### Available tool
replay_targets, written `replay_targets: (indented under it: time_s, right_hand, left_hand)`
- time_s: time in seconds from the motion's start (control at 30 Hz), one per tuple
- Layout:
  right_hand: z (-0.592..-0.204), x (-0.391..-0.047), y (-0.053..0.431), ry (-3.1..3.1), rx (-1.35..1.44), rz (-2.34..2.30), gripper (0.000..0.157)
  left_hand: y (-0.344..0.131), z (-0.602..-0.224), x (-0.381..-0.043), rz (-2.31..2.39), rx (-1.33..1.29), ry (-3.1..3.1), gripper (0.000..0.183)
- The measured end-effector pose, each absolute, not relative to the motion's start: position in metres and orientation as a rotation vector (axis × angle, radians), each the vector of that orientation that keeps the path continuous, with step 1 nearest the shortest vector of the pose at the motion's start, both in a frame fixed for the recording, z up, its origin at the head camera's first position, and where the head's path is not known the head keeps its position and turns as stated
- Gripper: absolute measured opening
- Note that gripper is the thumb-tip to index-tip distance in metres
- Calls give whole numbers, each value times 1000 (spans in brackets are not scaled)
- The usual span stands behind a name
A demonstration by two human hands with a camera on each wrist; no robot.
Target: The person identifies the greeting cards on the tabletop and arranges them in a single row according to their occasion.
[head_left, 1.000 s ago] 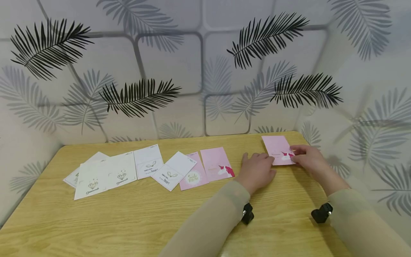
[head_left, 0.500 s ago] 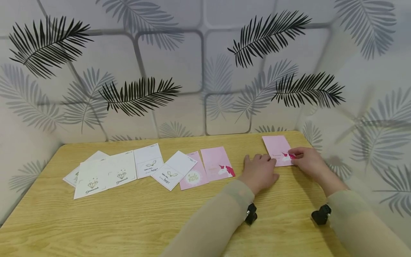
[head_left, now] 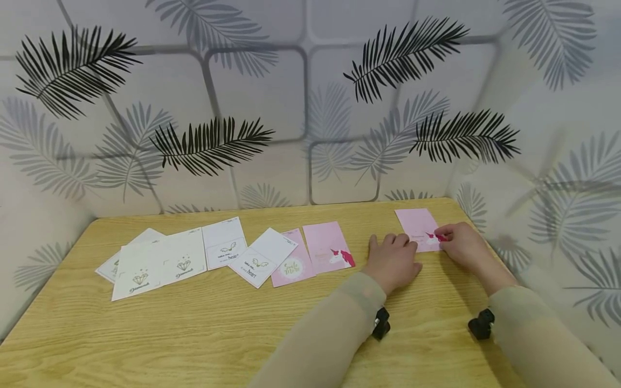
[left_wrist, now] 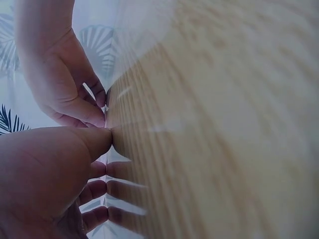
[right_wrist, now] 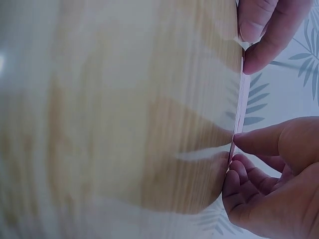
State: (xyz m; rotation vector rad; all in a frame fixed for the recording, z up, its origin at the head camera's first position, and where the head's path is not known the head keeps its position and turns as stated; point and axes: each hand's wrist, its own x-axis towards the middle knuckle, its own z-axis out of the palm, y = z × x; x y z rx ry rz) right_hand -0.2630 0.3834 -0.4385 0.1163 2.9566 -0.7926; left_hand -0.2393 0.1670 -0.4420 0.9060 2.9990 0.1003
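A pink card (head_left: 417, 220) printed with a white and red unicorn lies at the table's back right in the head view. My right hand (head_left: 467, 249) pinches its right side, with thumb and forefinger close together over the unicorn. My left hand (head_left: 392, 262) rests on the table with fingers spread, fingertips right at the card's left edge. In the right wrist view the card's thin pink edge (right_wrist: 241, 102) runs between both hands, and the right thumb (right_wrist: 259, 140) touches it. The left wrist view shows the left thumb (left_wrist: 97, 142) down at the tabletop.
A matching unicorn card (head_left: 326, 242) lies left of the hands. Beside it, a pink "smile more" card (head_left: 293, 269) is partly covered by a white wings card (head_left: 264, 256). Another wings card (head_left: 223, 242) and white diamond cards (head_left: 145, 261) lie farther left. A patterned wall (head_left: 262, 183) borders the wooden table (head_left: 194, 334).
The unicorn card at the right has shifted slightly toward me and lies flatter. My right fingers have moved from its edge inward over the unicorn. The left hand has shifted slightly right.
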Motion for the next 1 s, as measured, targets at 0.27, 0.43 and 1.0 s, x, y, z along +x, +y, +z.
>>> replay_targets:
  time_s: [0.27, 0.43, 1.0]
  right_hand:
    - [-438, -263, 381, 2950, 107, -775, 37]
    - [-436, -263, 380, 2959, 94, -780, 37]
    - [-418, -245, 365, 3014, 91, -943, 60]
  left_hand:
    - [165, -443, -239, 146, 884, 2988, 54]
    - [165, -442, -240, 157, 878, 2990, 57]
    - [141, -440, -237, 216, 899, 3098, 56]
